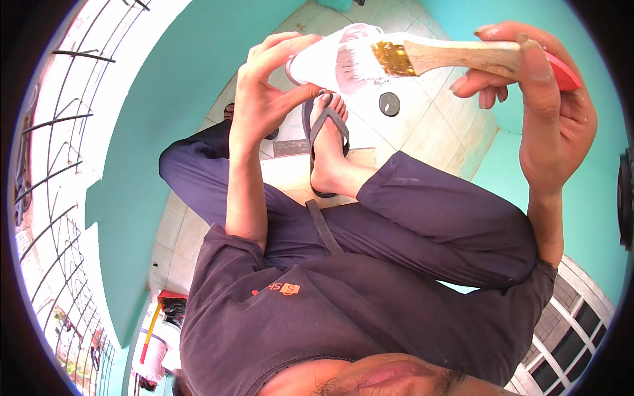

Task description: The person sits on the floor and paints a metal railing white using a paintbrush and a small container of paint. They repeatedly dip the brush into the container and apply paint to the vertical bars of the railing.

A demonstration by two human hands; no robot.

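Observation:
My left hand (264, 89) grips a white cup-like container (316, 63) around its side, fingers on top and thumb below. The container is tilted on its side, its wide mouth toward the right, with white paint around the rim. In my right hand (555, 105) is a paintbrush (462, 56) with a wooden handle, a gold-coloured metal band and a red end. Its bristles (360, 58) are white with paint and lie at the container's mouth. Whether they touch its inside is hard to tell in the glare.
Below the hands, a foot in a black flip-flop (320, 142) rests on a pale board. A small black disc (389, 103) lies on the tiled floor (422, 132). Turquoise walls (162, 79) stand on both sides, with a metal grille (56, 218) at the left.

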